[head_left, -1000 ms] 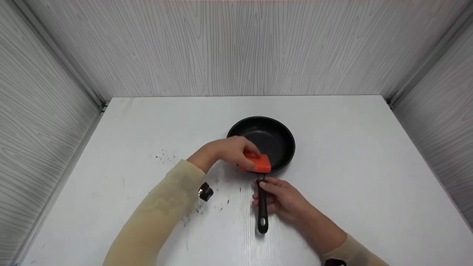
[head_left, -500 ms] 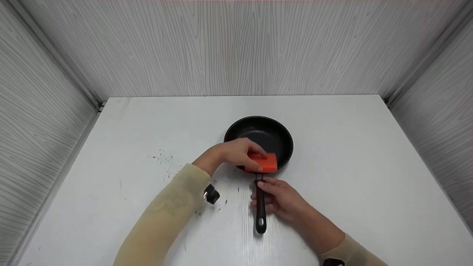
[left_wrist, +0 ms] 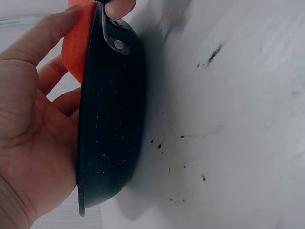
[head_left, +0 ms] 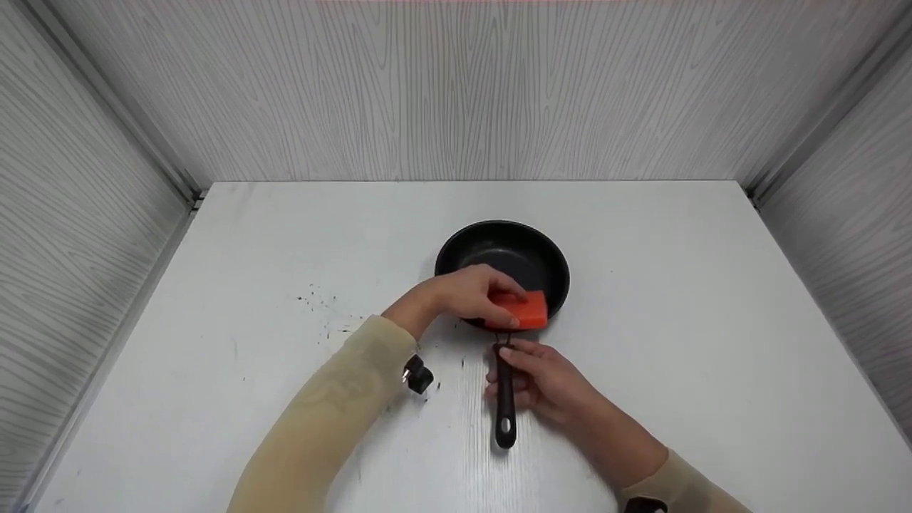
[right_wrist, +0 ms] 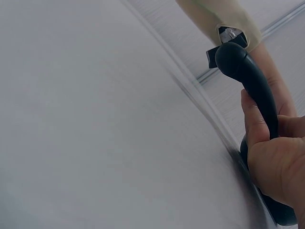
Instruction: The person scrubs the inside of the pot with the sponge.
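Note:
A black frying pan (head_left: 509, 267) sits on the white table with its handle (head_left: 505, 399) pointing toward me. My left hand (head_left: 470, 293) reaches over the pan's near left side and pinches an orange sponge (head_left: 531, 311) at the near rim, just above where the handle joins. In the left wrist view the sponge (left_wrist: 78, 45) stands at the rim, thumb against it, and the pan's speckled outer wall (left_wrist: 112, 119) faces the camera. My right hand (head_left: 545, 381) grips the upper part of the handle; its thumb lies on top. The right wrist view shows the curved handle (right_wrist: 257, 86) between the fingers.
Dark crumbs (head_left: 313, 298) lie scattered on the table (head_left: 677, 320) left of the pan and below it. Pale wood-grain panels (head_left: 456, 92) enclose the back and both sides. A black wrist camera (head_left: 418, 375) juts from the left sleeve.
My left hand has slid the sponge rightward along the pan's near rim. The right hand keeps its grip on the handle, and the pan stays in place.

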Demonstrator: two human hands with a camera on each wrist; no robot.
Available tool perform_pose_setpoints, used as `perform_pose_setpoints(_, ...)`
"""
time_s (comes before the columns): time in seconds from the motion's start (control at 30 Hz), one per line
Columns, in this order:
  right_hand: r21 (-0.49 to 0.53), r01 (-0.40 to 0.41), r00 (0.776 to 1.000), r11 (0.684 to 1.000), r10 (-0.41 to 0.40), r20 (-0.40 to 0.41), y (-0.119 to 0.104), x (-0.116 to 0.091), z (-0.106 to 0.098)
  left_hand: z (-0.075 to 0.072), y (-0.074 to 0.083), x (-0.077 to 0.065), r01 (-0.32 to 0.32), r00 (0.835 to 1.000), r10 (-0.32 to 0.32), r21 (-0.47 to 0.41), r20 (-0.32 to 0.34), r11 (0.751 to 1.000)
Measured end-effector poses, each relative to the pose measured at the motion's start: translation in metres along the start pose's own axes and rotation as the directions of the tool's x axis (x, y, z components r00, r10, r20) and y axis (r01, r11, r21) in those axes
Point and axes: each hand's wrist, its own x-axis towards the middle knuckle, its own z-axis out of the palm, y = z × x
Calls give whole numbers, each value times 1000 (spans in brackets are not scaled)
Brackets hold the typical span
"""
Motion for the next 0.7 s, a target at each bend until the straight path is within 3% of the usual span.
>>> perform_pose_setpoints(0.33, 2, 11, 1000, 1000, -11, 12, -2, -3, -2, 6, 2, 8, -38, 999, 37, -18, -26, 999)
perform_pose_setpoints(0.7, -17, 13, 1000, 1000, -13, 4, -6, -1, -2, 8, 5, 18, -33, 998, 34, 33, -48, 999)
